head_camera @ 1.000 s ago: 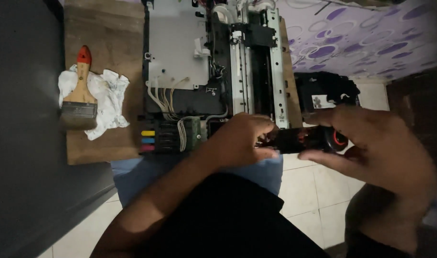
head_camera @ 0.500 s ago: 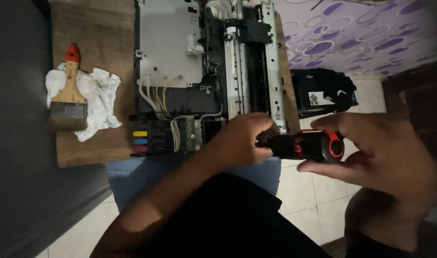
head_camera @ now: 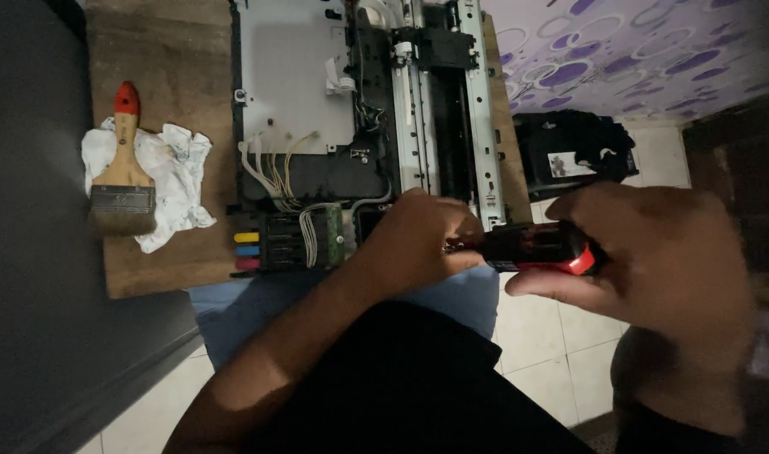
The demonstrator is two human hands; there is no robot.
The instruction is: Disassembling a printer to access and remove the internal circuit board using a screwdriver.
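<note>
The black-and-red plastic screwdriver handle (head_camera: 537, 248) lay with its long axis horizontal across the view, red butt end toward the right hand (head_camera: 653, 269), metal tip end toward the left hand (head_camera: 418, 244). The right hand's fingers were wrapped closed around the butt half. The left hand's fingertips were pinched shut at the tip end; what they pinched could not be made out. The tool was held above the blue cloth-covered lap (head_camera: 460, 294), just below the near edge of the opened grey-and-black printer chassis (head_camera: 359, 126). Well to the left of the grips, a wooden-handled paintbrush with a red tip (head_camera: 124, 168) rested on a crumpled white rag (head_camera: 170, 181).
</note>
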